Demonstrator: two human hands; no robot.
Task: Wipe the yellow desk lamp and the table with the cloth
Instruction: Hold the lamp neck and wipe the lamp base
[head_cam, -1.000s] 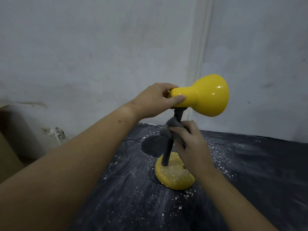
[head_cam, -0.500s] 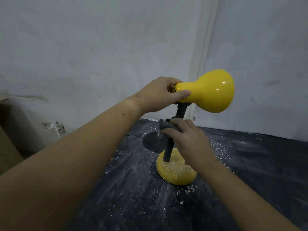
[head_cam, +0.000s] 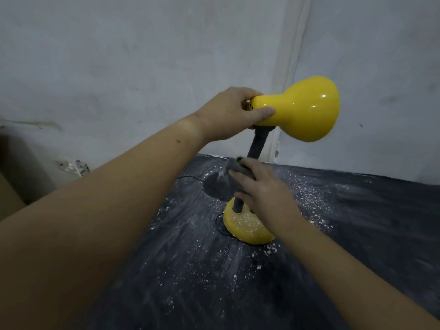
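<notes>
Grey plastered wall (head_cam: 142, 55), corner seam at right. Below it a dark table (head_cam: 369, 222) runs into the corner, its top smeared with pale dust.

- White crumbs (head_cam: 307, 196) lie scattered over the table, thickest just beside the lamp's foot.
- Yellow desk lamp (head_cam: 307, 110) stands on the table near the far edge. Its shade is tipped sideways, mouth facing right.
- Base (head_cam: 245, 228) is a yellow dome, speckled with the same white crumbs.
- Dark stem (head_cam: 258, 144) rises from the base, leaning slightly right.
- Left hand (head_cam: 228, 113) grips the narrow neck of the shade, thumb laid along the near side, fingers wrapped behind.
- Right hand (head_cam: 264, 194) holds a grey cloth (head_cam: 232, 166) bunched against the stem's middle, fingers curled over it. Only a fold of cloth shows above the fingers.
- Thin black cord (head_cam: 190, 178) trails left across the table behind the lamp.
- Brown cardboard shape (head_cam: 9, 198) at the left edge, possibly a box. Contents cannot be seen.
- Small fitting (head_cam: 72, 166) sits low on the wall, too blurred to identify.
</notes>
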